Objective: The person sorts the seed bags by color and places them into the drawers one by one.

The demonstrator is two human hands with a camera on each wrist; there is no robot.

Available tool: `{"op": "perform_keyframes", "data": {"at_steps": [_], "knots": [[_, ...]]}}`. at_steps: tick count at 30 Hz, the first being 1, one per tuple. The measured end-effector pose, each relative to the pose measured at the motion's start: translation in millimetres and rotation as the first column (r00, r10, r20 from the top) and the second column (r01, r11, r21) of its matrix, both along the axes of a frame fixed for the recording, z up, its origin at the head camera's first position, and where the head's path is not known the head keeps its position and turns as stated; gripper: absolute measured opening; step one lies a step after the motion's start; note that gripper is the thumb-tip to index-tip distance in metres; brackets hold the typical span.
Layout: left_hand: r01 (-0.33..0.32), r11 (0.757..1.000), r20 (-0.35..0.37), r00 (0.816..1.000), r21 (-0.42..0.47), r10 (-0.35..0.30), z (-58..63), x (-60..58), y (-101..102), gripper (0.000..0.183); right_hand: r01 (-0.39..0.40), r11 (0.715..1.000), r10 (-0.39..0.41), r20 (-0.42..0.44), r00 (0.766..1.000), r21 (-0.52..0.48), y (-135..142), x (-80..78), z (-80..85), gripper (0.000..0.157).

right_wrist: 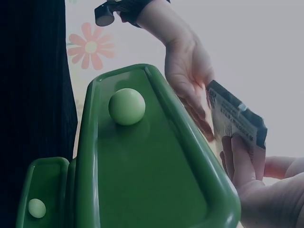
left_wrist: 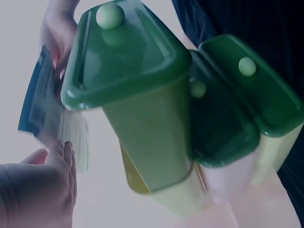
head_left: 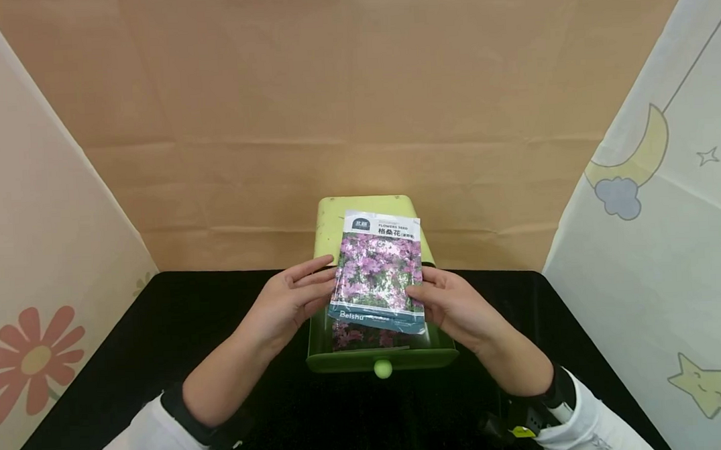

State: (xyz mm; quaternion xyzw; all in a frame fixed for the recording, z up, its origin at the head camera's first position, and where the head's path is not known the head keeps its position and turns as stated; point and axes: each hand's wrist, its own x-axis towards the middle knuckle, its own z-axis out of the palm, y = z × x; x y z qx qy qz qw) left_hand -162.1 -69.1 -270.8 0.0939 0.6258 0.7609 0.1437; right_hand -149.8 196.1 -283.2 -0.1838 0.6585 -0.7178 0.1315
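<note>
A flower seed packet (head_left: 376,271), with pink blossoms on its front and a blue lower band, is tilted above an open dark green drawer (head_left: 381,360). My right hand (head_left: 461,308) pinches its right edge, thumb on the front and fingers behind. The fingers of my left hand (head_left: 288,305) extend to the packet's left edge. In the left wrist view, that left hand (left_wrist: 42,190) lies flat beside the packet (left_wrist: 52,114). The right wrist view shows the right hand's fingers (right_wrist: 242,156) behind the packet (right_wrist: 235,116). More pink flowers show inside the drawer, partly hidden.
The drawer belongs to a yellow-green box (head_left: 330,219) on a black table (head_left: 219,305), near the brown paper backdrop (head_left: 354,84). A round light green knob (head_left: 383,368) sits on the drawer front. Other green drawer fronts (left_wrist: 251,85) appear in the wrist views. Printed sheets stand either side.
</note>
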Motion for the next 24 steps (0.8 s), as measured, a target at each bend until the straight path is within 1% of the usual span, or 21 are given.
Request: {"op": "perform_keyframes", "data": {"at_steps": [1, 3, 5, 7, 8, 10, 11, 13, 14, 17, 20, 21, 22, 24], "knots": [[-0.003, 0.999, -0.006, 1.0, 0.036, 0.004, -1.3, -0.2, -4.2, 0.055, -0.005, 1.0, 0.005, 0.011, 1.0, -0.007, 1.8, 1.1, 0.2, 0.042], [-0.018, 0.997, -0.035, 0.999, 0.076, 0.021, -3.8, 0.8, -13.0, 0.056, -0.021, 0.999, 0.022, 0.037, 0.999, -0.034, 5.1, 4.2, 0.9, 0.05], [-0.047, 0.997, -0.094, 0.994, 0.065, 0.053, -9.1, 2.6, -22.6, 0.056, -0.036, 0.997, 0.04, 0.065, 0.997, -0.062, 8.9, 7.9, 0.8, 0.054], [-0.097, 0.995, -0.164, 0.982, -0.001, 0.096, -15.9, 6.0, -31.5, 0.056, -0.05, 0.995, 0.058, 0.093, 0.994, -0.083, 12.1, 11.9, 0.1, 0.057], [-0.125, 0.991, -0.205, 0.972, -0.057, 0.111, -19.9, 8.0, -35.3, 0.057, -0.06, 0.994, 0.069, 0.101, 0.992, -0.092, 13.8, 13.9, -0.9, 0.057], [-0.174, 0.972, -0.278, 0.952, -0.158, 0.125, -29.2, 11.9, -41.3, 0.059, -0.083, 0.991, 0.094, 0.115, 0.989, -0.102, 17.2, 17.6, -4.0, 0.057], [-0.196, 0.96, -0.301, 0.945, -0.198, 0.131, -33.3, 14.3, -43.5, 0.059, -0.097, 0.989, 0.109, 0.12, 0.987, -0.108, 18.8, 19.4, -5.8, 0.057], [-0.23, 0.941, -0.333, 0.933, -0.248, 0.14, -40.5, 20.4, -46.4, 0.058, -0.13, 0.983, 0.147, 0.132, 0.98, -0.128, 21.2, 23.1, -9.5, 0.059], [-0.246, 0.936, -0.337, 0.929, -0.253, 0.154, -43.4, 23.8, -47.2, 0.057, -0.15, 0.979, 0.168, 0.137, 0.976, -0.137, 22.2, 25.0, -11.1, 0.06], [-0.287, 0.936, -0.327, 0.921, -0.204, 0.211, -49.3, 35.4, -47.8, 0.047, -0.196, 0.967, 0.219, 0.141, 0.965, -0.161, 24.0, 29.3, -14.8, 0.063], [-0.313, 0.939, -0.284, 0.922, -0.14, 0.265, -54.4, 47.4, -45.2, 0.034, -0.217, 0.962, 0.242, 0.147, 0.959, -0.166, 24.6, 31.0, -16.5, 0.064], [-0.314, 0.941, -0.266, 0.925, -0.127, 0.273, -56.1, 51.4, -43.3, 0.032, -0.223, 0.961, 0.247, 0.147, 0.958, -0.164, 24.4, 30.7, -16.9, 0.064], [-0.309, 0.943, -0.238, 0.932, -0.124, 0.274, -58.0, 55.2, -41.1, 0.031, -0.226, 0.961, 0.251, 0.15, 0.956, -0.161, 24.0, 29.9, -17.1, 0.064], [-0.28, 0.952, -0.157, 0.953, -0.123, 0.26, -62.0, 62.4, -35.8, 0.031, -0.23, 0.961, 0.253, 0.152, 0.955, -0.156, 23.0, 27.0, -17.3, 0.064]]}}
